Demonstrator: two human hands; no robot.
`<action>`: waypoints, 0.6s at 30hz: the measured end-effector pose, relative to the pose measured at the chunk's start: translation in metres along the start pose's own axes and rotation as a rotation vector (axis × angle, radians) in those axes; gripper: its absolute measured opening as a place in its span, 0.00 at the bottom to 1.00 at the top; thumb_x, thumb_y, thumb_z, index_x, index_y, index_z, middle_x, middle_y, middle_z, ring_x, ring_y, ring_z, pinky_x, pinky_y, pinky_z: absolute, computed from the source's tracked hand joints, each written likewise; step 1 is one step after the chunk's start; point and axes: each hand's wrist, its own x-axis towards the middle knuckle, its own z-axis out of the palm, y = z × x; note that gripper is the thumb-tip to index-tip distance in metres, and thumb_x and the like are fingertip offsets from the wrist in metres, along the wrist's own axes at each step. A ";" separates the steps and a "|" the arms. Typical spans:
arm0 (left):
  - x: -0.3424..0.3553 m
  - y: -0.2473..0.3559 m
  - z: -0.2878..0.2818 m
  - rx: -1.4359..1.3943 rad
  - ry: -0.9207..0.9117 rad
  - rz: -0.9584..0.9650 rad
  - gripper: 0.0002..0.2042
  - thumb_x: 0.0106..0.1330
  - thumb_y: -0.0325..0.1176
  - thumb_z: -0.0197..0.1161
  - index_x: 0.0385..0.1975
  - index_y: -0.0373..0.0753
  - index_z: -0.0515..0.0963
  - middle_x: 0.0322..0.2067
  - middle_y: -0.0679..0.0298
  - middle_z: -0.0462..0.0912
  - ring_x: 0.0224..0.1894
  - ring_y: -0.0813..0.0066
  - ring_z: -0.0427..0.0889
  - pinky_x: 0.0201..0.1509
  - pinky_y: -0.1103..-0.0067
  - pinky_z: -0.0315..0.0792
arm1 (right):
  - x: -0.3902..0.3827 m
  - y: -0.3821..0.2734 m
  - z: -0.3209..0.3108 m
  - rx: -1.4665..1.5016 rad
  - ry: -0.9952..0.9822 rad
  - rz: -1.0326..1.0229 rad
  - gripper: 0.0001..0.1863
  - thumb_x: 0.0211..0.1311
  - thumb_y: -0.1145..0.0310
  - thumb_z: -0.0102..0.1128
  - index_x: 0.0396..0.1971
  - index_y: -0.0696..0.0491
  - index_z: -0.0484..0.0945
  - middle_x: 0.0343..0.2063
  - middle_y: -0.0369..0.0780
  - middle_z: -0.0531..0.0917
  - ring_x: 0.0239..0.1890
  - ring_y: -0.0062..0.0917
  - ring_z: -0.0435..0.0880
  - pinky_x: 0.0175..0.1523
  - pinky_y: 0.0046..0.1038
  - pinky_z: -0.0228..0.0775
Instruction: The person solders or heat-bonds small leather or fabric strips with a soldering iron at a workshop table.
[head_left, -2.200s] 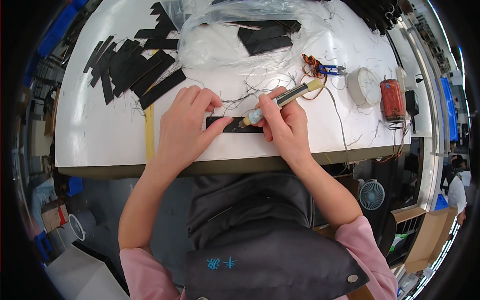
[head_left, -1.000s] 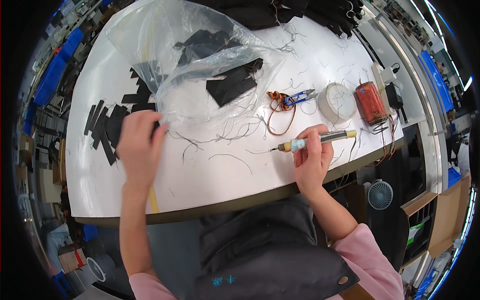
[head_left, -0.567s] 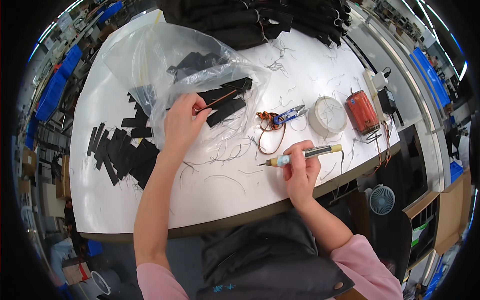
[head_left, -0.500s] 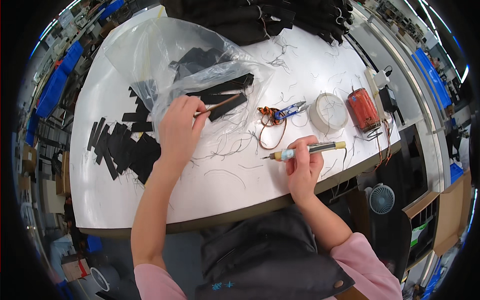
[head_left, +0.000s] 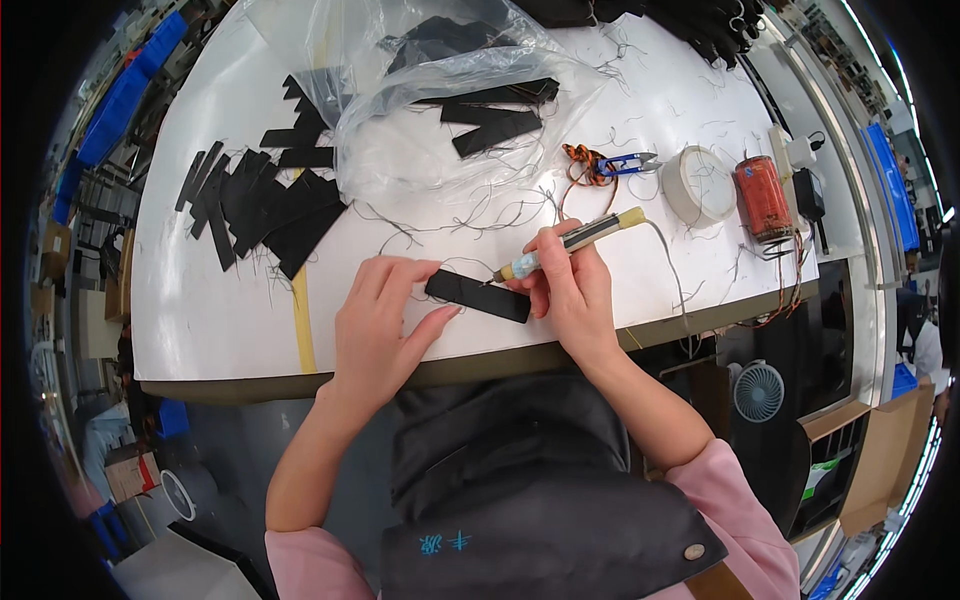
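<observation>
A black fabric strip (head_left: 470,294) lies at a slant on the white table near its front edge. My left hand (head_left: 375,318) holds its left end, forefinger at the upper corner and thumb at the lower edge. Gripped like a pen in my right hand (head_left: 572,290) is a slim corded tool (head_left: 592,234) with a pale yellow end and a light blue wrap. Its thin metal tip meets or hovers just over the strip's upper edge; I cannot tell which. Some of my right fingers rest by the strip's right end.
A clear plastic bag (head_left: 400,150) with black strips sits beyond my hands, a pile of black pieces (head_left: 290,215) to the left. Blue thread snips (head_left: 628,164), a round white container (head_left: 697,187) and a red can (head_left: 763,200) stand right. Loose threads litter the white table (head_left: 220,330).
My left hand has come back from the bag, and a black strip now lies under its fingers. The tool in my right hand has moved to this strip. The whole view has shifted.
</observation>
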 end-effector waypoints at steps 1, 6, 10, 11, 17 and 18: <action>0.004 -0.001 0.002 -0.015 -0.013 0.010 0.17 0.51 0.29 0.70 0.42 0.38 0.77 0.36 0.63 0.76 0.35 0.72 0.77 0.28 0.81 0.69 | 0.000 0.001 0.000 -0.003 -0.003 0.008 0.16 0.74 0.58 0.42 0.33 0.56 0.68 0.19 0.35 0.72 0.14 0.12 0.68 0.22 0.14 0.67; 0.017 -0.008 0.004 -0.055 -0.159 -0.023 0.12 0.53 0.31 0.69 0.36 0.40 0.76 0.31 0.64 0.73 0.32 0.67 0.77 0.33 0.74 0.70 | -0.004 -0.002 0.001 0.026 0.053 -0.087 0.13 0.73 0.63 0.46 0.33 0.57 0.69 0.18 0.36 0.78 0.13 0.10 0.68 0.18 0.14 0.58; 0.015 -0.006 0.011 -0.084 -0.162 -0.043 0.07 0.56 0.30 0.66 0.31 0.40 0.75 0.29 0.65 0.73 0.26 0.67 0.77 0.29 0.74 0.69 | -0.010 -0.006 0.005 0.006 0.016 -0.102 0.13 0.73 0.63 0.46 0.33 0.58 0.69 0.19 0.36 0.79 0.14 0.10 0.68 0.18 0.14 0.59; 0.014 -0.006 0.012 -0.087 -0.164 -0.044 0.07 0.56 0.30 0.66 0.31 0.40 0.75 0.29 0.65 0.73 0.26 0.67 0.77 0.29 0.74 0.69 | -0.009 -0.005 0.005 0.005 0.017 -0.099 0.13 0.73 0.63 0.46 0.33 0.58 0.69 0.19 0.36 0.79 0.14 0.10 0.68 0.18 0.14 0.59; 0.011 -0.008 0.019 0.033 -0.049 0.053 0.06 0.60 0.26 0.63 0.30 0.38 0.70 0.26 0.63 0.73 0.24 0.64 0.76 0.25 0.74 0.69 | 0.000 0.005 0.004 0.036 0.026 -0.003 0.15 0.73 0.60 0.46 0.33 0.58 0.69 0.19 0.36 0.77 0.17 0.13 0.75 0.18 0.16 0.61; 0.012 -0.010 0.019 0.006 -0.042 0.054 0.05 0.62 0.25 0.60 0.31 0.37 0.70 0.25 0.62 0.74 0.23 0.66 0.77 0.25 0.75 0.69 | 0.001 0.005 0.004 0.035 0.026 -0.001 0.15 0.73 0.60 0.46 0.33 0.58 0.69 0.19 0.36 0.77 0.17 0.13 0.75 0.18 0.16 0.61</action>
